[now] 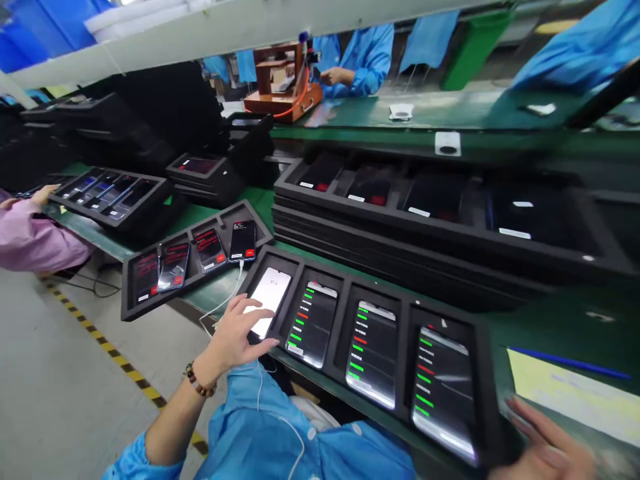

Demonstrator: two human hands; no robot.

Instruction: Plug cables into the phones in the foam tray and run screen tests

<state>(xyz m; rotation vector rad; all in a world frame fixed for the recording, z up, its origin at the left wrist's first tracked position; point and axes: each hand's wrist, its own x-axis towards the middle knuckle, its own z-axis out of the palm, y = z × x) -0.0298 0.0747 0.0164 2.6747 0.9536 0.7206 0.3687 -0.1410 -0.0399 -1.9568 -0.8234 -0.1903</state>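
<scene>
My left hand [243,333], a beaded bracelet on its wrist, has its fingers spread over a phone [273,290] with a lit white screen; fingertips are on or just above the glass. This phone lies in the leftmost slot of a black foam tray [341,313]. Three more phones, one of them the middle phone [373,353], fill the other slots and show green, white and red lines. My right hand [545,443] is smeared by motion at the tray's right end; what lies between its fingers, if anything, is unclear.
A second foam tray [131,293] holds phones with red text; a white cable [235,287] runs to one. Stacked trays [400,247] rise behind. Yellow paper [565,393] and a blue pen [570,363] lie at right. Co-workers sit left and across.
</scene>
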